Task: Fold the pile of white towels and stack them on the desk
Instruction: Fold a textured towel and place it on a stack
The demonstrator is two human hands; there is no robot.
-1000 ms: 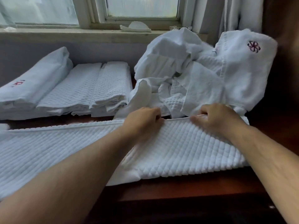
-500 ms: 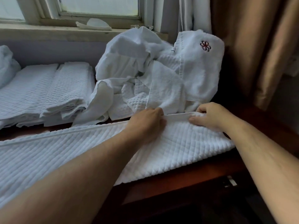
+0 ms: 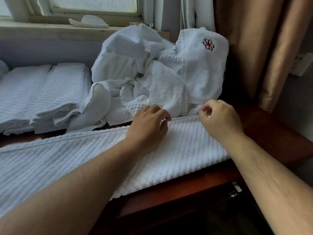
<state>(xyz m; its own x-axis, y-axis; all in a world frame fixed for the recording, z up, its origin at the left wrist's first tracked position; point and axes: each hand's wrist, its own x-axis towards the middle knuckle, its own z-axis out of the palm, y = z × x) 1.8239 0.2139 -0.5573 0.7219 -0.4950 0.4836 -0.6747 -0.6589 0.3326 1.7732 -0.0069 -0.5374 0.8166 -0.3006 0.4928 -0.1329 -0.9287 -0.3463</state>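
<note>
A long white quilted towel (image 3: 183, 155) lies flat across the dark wooden desk (image 3: 271, 133), folded lengthwise. My left hand (image 3: 149, 124) rests on its far hem with the fingers curled over the edge. My right hand (image 3: 220, 117) pinches the same hem at the towel's far right corner. Behind both hands rises a crumpled pile of white towels (image 3: 152, 73); one of them bears a red flower emblem (image 3: 208, 44). Two stacks of folded white towels (image 3: 50, 92) sit at the left.
A windowsill (image 3: 50, 31) with a white object on it runs behind the towels. Brown curtains (image 3: 264, 48) hang at the right, beside a wall socket (image 3: 303, 65). The desk's front edge (image 3: 186, 189) is close to me.
The view has swung right, so the folded stacks have slid toward the left edge. My right hand has lifted slightly and now pinches the hem at the corner.
</note>
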